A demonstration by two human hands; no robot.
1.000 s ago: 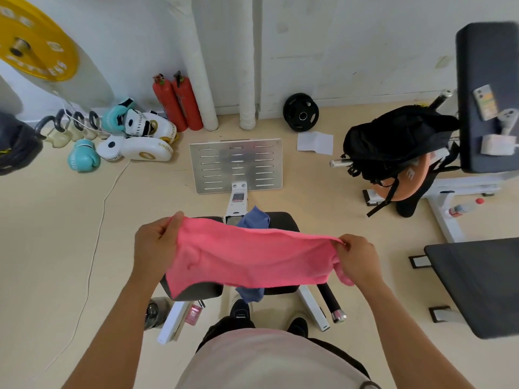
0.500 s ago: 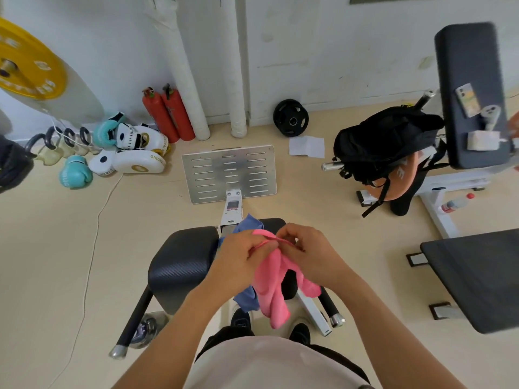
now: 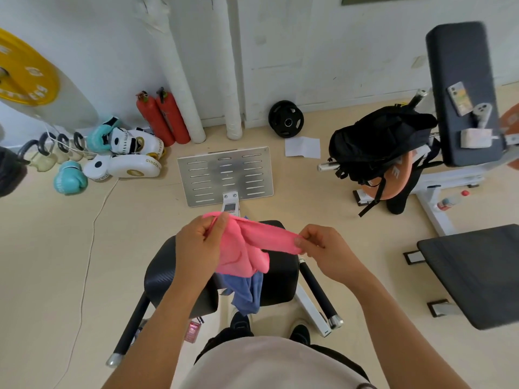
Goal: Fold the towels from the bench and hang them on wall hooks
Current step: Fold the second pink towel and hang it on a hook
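pink towel [image 3: 247, 249] up in the air over the bench [image 3: 280, 276], held between both hands, and this looks like the middle of a fold. the left hand [image 3: 196, 248] has its fingers curled around one bunched end, up near the top, while the right hand [image 3: 325, 252] pinches the other end between thumb and fingertips, the cloth stretched in a narrow band between them with loose layers sagging below the left grip. the fold isn't tidy yet, so by my read the next move calls for squaring those hanging edges and bringing the ends together before any walk to a hook. no wall hooks show in this view, so where it will hang i can't tell. just under the pink one, a blue towel [image 3: 247, 293] lies crumpled on the black bench seat and droops off its near edge, untouched and waiting its turn. the bench sits on a pale floor [image 3: 56, 248], with a slotted metal footplate [image 3: 224, 175] just beyond it. further out, two red fire extinguishers [image 3: 163, 116] lean at the white wall, boxing gloves and pads [image 3: 123, 153] beside them, a yellow weight plate [image 3: 25, 74] at far left, a small black plate [image 3: 286, 118] by the skirting, and a black backpack [image 3: 379, 141] slumped on a machine to the right.
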